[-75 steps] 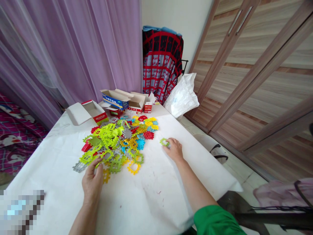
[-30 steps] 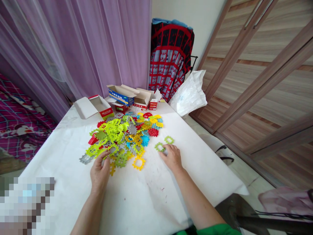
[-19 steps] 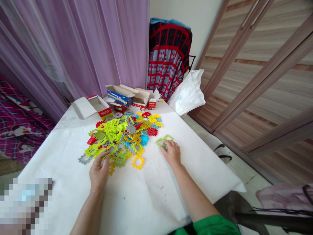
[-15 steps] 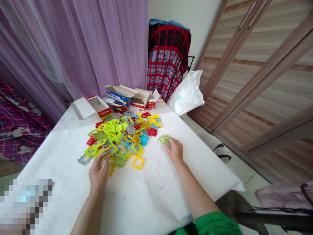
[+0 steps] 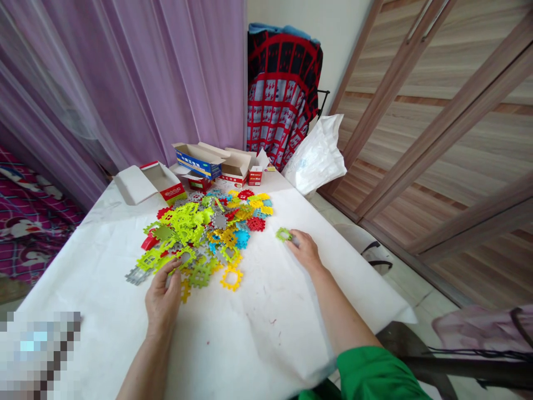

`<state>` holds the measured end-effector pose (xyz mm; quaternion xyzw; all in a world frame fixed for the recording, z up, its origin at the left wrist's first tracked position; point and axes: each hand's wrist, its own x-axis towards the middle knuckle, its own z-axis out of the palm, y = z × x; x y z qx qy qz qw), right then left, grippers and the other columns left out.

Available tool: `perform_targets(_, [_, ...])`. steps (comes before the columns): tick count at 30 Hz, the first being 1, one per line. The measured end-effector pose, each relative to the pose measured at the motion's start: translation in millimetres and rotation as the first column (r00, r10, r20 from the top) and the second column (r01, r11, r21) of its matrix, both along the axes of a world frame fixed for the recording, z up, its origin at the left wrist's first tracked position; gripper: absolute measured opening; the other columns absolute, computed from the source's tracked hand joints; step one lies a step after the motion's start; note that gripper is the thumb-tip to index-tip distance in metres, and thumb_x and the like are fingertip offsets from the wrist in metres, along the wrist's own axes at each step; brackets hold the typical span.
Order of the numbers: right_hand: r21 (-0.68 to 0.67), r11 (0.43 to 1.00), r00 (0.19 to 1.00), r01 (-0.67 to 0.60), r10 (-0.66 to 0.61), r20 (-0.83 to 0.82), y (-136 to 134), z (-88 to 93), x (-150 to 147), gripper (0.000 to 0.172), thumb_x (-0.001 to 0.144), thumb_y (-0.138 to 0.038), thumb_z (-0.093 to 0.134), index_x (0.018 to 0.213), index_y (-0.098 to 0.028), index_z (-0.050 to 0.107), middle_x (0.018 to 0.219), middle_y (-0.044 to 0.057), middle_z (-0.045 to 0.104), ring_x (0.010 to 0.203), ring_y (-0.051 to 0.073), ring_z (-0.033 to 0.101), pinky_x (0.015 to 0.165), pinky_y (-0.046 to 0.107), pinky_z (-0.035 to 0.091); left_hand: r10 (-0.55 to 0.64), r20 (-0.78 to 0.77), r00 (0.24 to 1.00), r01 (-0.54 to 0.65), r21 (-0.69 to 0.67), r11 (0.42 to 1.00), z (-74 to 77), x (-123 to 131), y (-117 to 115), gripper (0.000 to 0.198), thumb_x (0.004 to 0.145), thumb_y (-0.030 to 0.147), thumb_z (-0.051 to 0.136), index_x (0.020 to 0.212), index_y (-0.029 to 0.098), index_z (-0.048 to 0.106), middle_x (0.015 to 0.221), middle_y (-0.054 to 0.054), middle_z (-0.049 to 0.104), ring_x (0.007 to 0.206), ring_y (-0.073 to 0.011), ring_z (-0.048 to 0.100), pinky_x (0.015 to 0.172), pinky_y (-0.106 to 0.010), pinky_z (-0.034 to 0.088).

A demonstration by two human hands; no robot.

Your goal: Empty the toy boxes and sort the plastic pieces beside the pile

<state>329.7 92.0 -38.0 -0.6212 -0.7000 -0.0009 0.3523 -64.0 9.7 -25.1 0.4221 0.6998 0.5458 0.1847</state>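
White tabletop (image 5: pixel 233 344), right fingers (image 5: pixel 298 234) (half-curled) touching green piece (image 5: pixel 279 234)

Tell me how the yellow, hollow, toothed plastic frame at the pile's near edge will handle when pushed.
The yellow, hollow, toothed plastic frame is probably light, being mostly open in the middle. It looks stiff, since its outline and teeth are crisp. Lying nearly flat on the white tablecloth, it would likely slide rather than roll.

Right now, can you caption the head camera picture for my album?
Right hand at a lone green piece, left hand at a colourful heap of toothed pieces.
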Motion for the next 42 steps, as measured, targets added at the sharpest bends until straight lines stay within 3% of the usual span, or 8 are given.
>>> perform_targets(9, [-0.094,0.992,0.983,0.079,-0.062,0.172,-2,10.2,-8,0.038,0.080,-0.032,0.060,0.117,-0.022,0.062,0.112,0.008,0.068,0.103,0.026,0.059,0.086,0.036,0.043,0.001,-0.006,1.000,-0.001,-0.005,1.000,2.6,0,-1,0.033,0.078,0.042,0.055,0.099,0.022,0.069,0.113,-0.006,0.072,0.113,-0.0246,0.063,0.106,-0.043,0.042])
perform_targets(22, [-0.115,0.959,0.954,0.260,-0.236,0.187,-12,14.1,-27,0.034,0.077,-0.032,0.063,0.110,-0.021,0.064,0.108,0.008,0.068,0.100,0.026,0.058,0.082,0.035,0.040,0.000,-0.005,1.000,0.000,0.020,1.000,5.7,4,-1,0.031,0.076,0.040,0.054,0.096,0.022,0.070,0.111,-0.006,0.072,0.111,-0.0238,0.064,0.106,-0.042,0.043])
perform_targets(26, [-0.056,0.972,0.968,0.229,-0.221,0.120,-14,15.6,-25,0.035,0.077,-0.033,0.062,0.110,-0.021,0.063,0.110,0.008,0.067,0.101,0.026,0.057,0.083,0.035,0.040,-0.024,-0.020,1.000,0.025,0.024,0.999,5.3,3,-2,0.029,0.076,0.039,0.054,0.095,0.023,0.069,0.114,-0.006,0.071,0.113,-0.0231,0.063,0.107,-0.041,0.042])
perform_targets(29, [0.056,0.983,0.984,0.175,-0.177,0.034,-17,16.5,-37,0.025,0.079,-0.029,0.058,0.102,-0.020,0.065,0.107,0.009,0.067,0.099,0.025,0.057,0.085,0.036,0.041,-0.028,-0.018,0.999,0.029,0.028,0.999,5.4,4,-2,0.029,0.077,0.039,0.053,0.095,0.024,0.069,0.113,-0.005,0.072,0.111,-0.0228,0.063,0.105,-0.040,0.044])
perform_targets(32, [0.106,0.994,1.000,-0.008,0.009,-0.010,-27,17.9,-70,0.015,0.082,-0.025,0.054,0.091,-0.021,0.066,0.097,0.007,0.068,0.096,0.023,0.059,0.087,0.035,0.041,-0.033,-0.014,0.999,0.033,0.036,0.999,4.8,4,-1,0.028,0.077,0.039,0.053,0.094,0.024,0.069,0.112,-0.004,0.072,0.112,-0.0226,0.064,0.105,-0.040,0.044])
perform_targets(36, [0.020,0.961,0.962,-0.274,0.274,0.020,-44,21.2,-130,0.013,0.084,-0.026,0.058,0.094,-0.023,0.066,0.099,0.005,0.069,0.096,0.021,0.058,0.087,0.034,0.041,-0.039,-0.024,0.999,0.039,0.038,0.999,3.2,3,0,0.026,0.078,0.038,0.053,0.094,0.024,0.069,0.114,-0.004,0.071,0.113,-0.0220,0.063,0.106,-0.039,0.043])
perform_targets(39, [-0.015,0.963,0.962,-0.269,0.269,0.045,-48,23.3,-161,0.020,0.081,-0.033,0.065,0.098,-0.023,0.063,0.110,0.007,0.066,0.102,0.023,0.056,0.088,0.036,0.039,-0.036,-0.020,0.999,0.037,0.036,0.999,2.6,3,-1,0.026,0.079,0.038,0.053,0.093,0.023,0.069,0.114,-0.005,0.072,0.114,-0.0222,0.063,0.106,-0.039,0.043])
perform_targets(42, [-0.050,0.976,0.975,-0.212,0.214,0.052,-44,24.3,-173,0.023,0.079,-0.035,0.069,0.095,-0.022,0.061,0.107,0.007,0.067,0.101,0.024,0.055,0.086,0.037,0.039,-0.050,-0.017,0.999,0.050,0.038,0.998,2.7,4,-1,0.027,0.079,0.038,0.053,0.094,0.023,0.069,0.114,-0.005,0.071,0.114,-0.0222,0.062,0.106,-0.039,0.042])
